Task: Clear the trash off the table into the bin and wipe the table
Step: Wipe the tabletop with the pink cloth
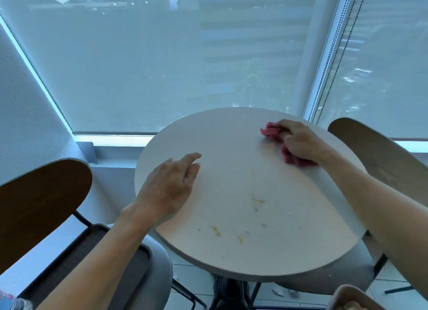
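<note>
Right hand (298, 140) grips the cloth (273, 133) at 1 o'clock on the worktop (231, 133); the stains (257, 202) lie toward 6 o'clock from it. Left hand (169, 189) rests spread at 9 o'clock, nearer them.

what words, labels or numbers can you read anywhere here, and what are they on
None: no readable text in this view.
The table, the pink cloth in the right hand, the chairs and the window blinds carry no print, labels or numbers.
</note>
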Demonstrator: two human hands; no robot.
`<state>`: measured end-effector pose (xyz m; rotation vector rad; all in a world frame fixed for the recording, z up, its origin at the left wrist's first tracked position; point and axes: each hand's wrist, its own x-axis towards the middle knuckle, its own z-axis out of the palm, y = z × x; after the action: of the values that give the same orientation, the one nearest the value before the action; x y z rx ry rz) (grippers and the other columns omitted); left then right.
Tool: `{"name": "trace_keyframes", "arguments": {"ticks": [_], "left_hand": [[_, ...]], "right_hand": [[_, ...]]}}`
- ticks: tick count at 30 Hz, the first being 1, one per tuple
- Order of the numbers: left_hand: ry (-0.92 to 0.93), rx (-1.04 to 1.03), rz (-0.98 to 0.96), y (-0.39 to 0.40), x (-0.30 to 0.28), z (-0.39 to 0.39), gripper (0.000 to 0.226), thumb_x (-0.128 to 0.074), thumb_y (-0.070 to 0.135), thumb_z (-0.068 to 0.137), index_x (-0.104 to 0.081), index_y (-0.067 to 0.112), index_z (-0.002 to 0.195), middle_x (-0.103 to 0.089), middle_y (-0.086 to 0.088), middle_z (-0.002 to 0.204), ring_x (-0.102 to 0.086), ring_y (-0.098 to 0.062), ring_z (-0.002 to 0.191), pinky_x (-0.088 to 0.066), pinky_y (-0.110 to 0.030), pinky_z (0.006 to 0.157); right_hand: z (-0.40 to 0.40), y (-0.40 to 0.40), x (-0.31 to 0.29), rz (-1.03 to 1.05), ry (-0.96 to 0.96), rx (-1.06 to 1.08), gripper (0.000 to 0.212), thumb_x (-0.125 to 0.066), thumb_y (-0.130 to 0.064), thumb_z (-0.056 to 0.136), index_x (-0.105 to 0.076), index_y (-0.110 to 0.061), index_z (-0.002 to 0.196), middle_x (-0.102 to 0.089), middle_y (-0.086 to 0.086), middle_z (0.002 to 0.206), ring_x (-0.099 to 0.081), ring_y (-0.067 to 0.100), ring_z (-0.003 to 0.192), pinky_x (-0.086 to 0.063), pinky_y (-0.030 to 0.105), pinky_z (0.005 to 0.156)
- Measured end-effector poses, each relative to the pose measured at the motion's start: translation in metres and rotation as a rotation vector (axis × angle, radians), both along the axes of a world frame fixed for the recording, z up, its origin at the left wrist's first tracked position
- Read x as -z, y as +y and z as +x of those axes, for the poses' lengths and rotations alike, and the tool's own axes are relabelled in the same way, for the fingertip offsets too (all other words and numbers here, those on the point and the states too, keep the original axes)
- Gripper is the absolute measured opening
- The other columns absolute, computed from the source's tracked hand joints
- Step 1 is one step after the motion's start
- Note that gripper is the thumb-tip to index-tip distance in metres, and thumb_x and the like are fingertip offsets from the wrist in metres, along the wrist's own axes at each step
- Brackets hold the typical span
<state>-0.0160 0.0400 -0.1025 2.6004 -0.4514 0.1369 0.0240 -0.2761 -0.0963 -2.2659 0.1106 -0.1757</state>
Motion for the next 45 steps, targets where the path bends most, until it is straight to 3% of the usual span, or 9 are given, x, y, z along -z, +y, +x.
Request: {"name": "trace_keyframes", "arguments": {"ticks": [5, 9, 13, 19, 25, 29, 34, 41, 45], "left_hand": [[0.005, -0.013, -0.045, 0.008, 0.006, 0.004, 0.04, -0.03, 0.036, 0.1, -0.043, 0.043, 0.137, -0.065, 0.005, 0.126, -0.037, -0.027, 0.139, -0.032, -0.043, 0.108], [0.005, -0.001, -0.082, 0.01, 0.008, 0.001, 0.04, -0.032, 0.033, 0.1, -0.044, 0.043, 0.136, -0.065, 0.009, 0.127, -0.043, -0.026, 0.133, -0.035, -0.045, 0.108], [0.016, -0.002, -0.104, 0.009, 0.008, -0.002, 0.042, -0.033, 0.026, 0.1, -0.044, 0.04, 0.138, -0.063, 0.013, 0.128, -0.043, -0.025, 0.133, -0.034, -0.045, 0.109], [0.104, 0.009, -0.158, 0.014, 0.009, 0.0, 0.052, -0.032, 0.015, 0.095, -0.042, 0.044, 0.137, -0.059, 0.021, 0.13, -0.035, -0.023, 0.139, -0.027, -0.041, 0.114], [0.142, -0.006, -0.147, 0.015, 0.007, 0.0, 0.058, -0.031, 0.01, 0.095, -0.036, 0.047, 0.14, -0.054, 0.025, 0.135, -0.02, -0.022, 0.147, -0.02, -0.037, 0.114], [0.126, -0.001, -0.149, 0.014, 0.005, -0.001, 0.057, -0.032, 0.011, 0.095, -0.039, 0.045, 0.14, -0.056, 0.022, 0.134, -0.029, -0.021, 0.143, -0.024, -0.039, 0.116], [0.097, -0.018, -0.157, 0.012, 0.001, -0.003, 0.058, -0.036, 0.009, 0.092, -0.045, 0.043, 0.138, -0.06, 0.019, 0.13, -0.049, -0.01, 0.127, -0.036, -0.031, 0.107], [0.032, -0.01, -0.125, 0.01, 0.003, -0.005, 0.049, -0.039, 0.014, 0.094, -0.054, 0.039, 0.133, -0.061, 0.014, 0.131, -0.051, -0.013, 0.126, -0.036, -0.03, 0.106], [-0.039, -0.01, -0.088, 0.006, 0.003, -0.006, 0.039, -0.042, 0.02, 0.096, -0.061, 0.036, 0.126, -0.067, 0.004, 0.124, -0.058, -0.019, 0.115, -0.043, -0.034, 0.098]], "right_hand": [[-0.036, 0.063, -0.009, -0.041, 0.007, -0.291, 0.031, -0.039, -0.011, 0.102, -0.062, -0.032, 0.107, -0.072, -0.019, 0.072, -0.057, 0.021, 0.038, -0.042, 0.017, 0.04], [-0.061, 0.086, -0.003, -0.141, -0.042, -0.425, 0.042, -0.047, -0.013, 0.096, -0.062, -0.052, 0.093, -0.072, -0.023, 0.097, -0.072, 0.02, 0.084, -0.055, 0.03, 0.083], [-0.08, 0.094, -0.003, -0.09, -0.061, -0.544, 0.038, -0.052, -0.003, 0.096, -0.067, -0.037, 0.102, -0.068, -0.027, 0.094, -0.064, -0.005, 0.092, -0.047, 0.016, 0.088], [-0.039, 0.059, -0.028, 0.474, -0.257, -0.207, 0.032, -0.045, 0.014, 0.094, -0.06, -0.004, 0.116, -0.072, -0.011, 0.086, -0.067, 0.001, 0.078, -0.055, 0.018, 0.079], [0.033, 0.008, -0.025, 0.16, -0.161, 0.013, 0.028, -0.046, 0.004, 0.093, -0.065, -0.016, 0.095, -0.071, 0.004, 0.095, -0.069, 0.021, 0.098, -0.053, 0.025, 0.09], [0.037, 0.03, -0.01, -0.022, -0.029, 0.028, 0.038, -0.041, -0.002, 0.093, -0.065, -0.028, 0.108, -0.074, -0.011, 0.102, -0.062, 0.008, 0.046, -0.046, 0.016, 0.043], [0.02, 0.072, -0.014, -0.11, -0.057, -0.063, 0.035, -0.041, -0.009, 0.095, -0.065, -0.032, 0.107, -0.07, -0.03, 0.077, -0.058, 0.005, 0.037, -0.039, 0.014, 0.036], [-0.022, 0.11, -0.006, -0.12, -0.107, -0.334, 0.036, -0.046, -0.003, 0.096, -0.069, -0.026, 0.112, -0.064, -0.028, 0.103, -0.052, -0.027, 0.063, -0.038, 0.0, 0.065], [-0.047, 0.122, 0.001, -0.098, -0.125, -0.406, 0.037, -0.048, -0.005, 0.093, -0.07, -0.03, 0.111, -0.07, -0.017, 0.112, -0.062, -0.012, 0.082, -0.046, 0.015, 0.084]]}}
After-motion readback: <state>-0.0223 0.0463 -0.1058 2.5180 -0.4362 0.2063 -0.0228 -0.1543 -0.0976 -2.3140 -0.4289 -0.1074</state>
